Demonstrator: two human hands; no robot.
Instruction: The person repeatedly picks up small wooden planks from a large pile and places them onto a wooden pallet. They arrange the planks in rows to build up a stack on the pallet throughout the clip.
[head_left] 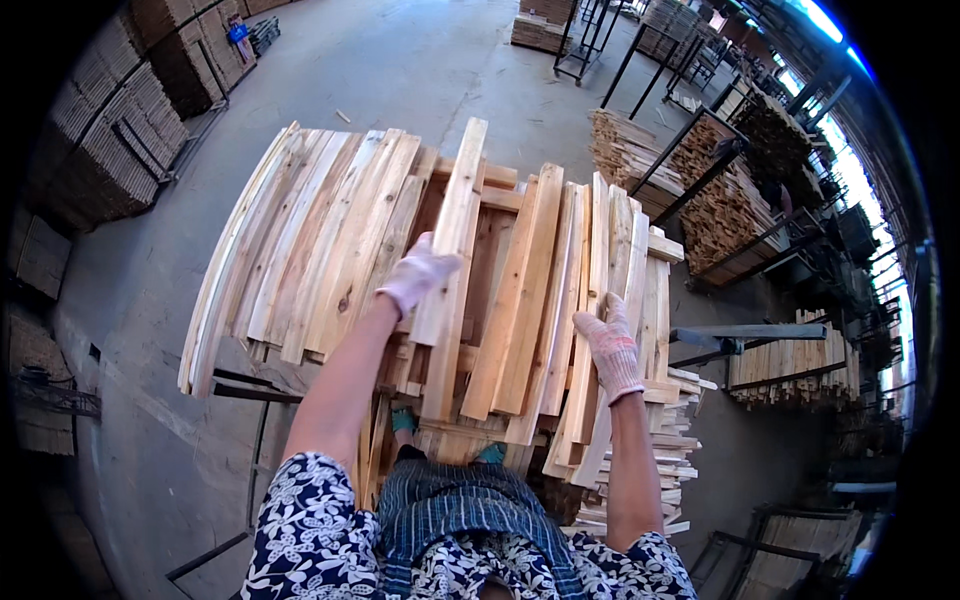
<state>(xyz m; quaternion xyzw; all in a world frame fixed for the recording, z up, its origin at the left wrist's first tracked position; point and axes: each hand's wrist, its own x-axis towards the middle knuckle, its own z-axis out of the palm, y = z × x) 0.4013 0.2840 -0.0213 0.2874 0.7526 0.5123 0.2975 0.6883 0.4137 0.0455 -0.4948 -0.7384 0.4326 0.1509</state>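
Observation:
My left hand (420, 274), in a pale work glove, is closed round the edge of a light wooden board (462, 190). That board lies raised over the others, its far end sticking out beyond the row. My right hand (611, 348), gloved too, grips a narrow board (587, 400) on the right side of the pile; its fingertips are partly hidden. Between my hands lie a few orange-toned boards (525, 290) at a slight slant, with a gap beside them showing lower layers. To the left, several pale boards (310, 240) lie side by side.
Under the top layer, crosswise board ends (675, 445) jut out at the right. A metal bar (745, 333) reaches toward the pile from the right. More lumber stacks (720, 190) stand on racks at far right, and tall wood stacks (105, 140) at far left. Concrete floor (400, 60) surrounds the pile.

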